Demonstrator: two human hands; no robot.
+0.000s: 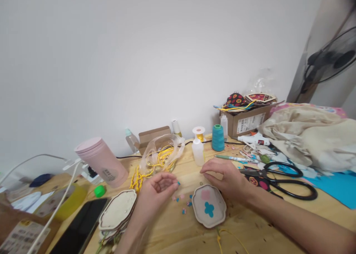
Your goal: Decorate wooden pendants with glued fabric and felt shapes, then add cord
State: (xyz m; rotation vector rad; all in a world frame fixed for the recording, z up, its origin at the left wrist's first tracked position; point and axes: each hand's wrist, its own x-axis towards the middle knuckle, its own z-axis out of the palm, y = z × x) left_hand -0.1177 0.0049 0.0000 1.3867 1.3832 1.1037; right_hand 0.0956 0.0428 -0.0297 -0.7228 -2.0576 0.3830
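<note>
My left hand hovers over the table left of centre, thumb and forefinger closing on a tiny blue piece at their tips. Below it, several small pink and blue bits lie scattered on the wood. A scalloped pale plaque lies just to the right, bearing a pink flower-shaped cutout and a blue one. Yellow cord trails from its lower edge. My right hand is above the plaque's upper right edge, thumb and fingers apart, with nothing visible in it.
Large black-handled scissors and a pen lie right. A white bottle and teal thread cone stand behind. Left are stacked plaques, a phone, a pink tumbler and a bag of yellow cords.
</note>
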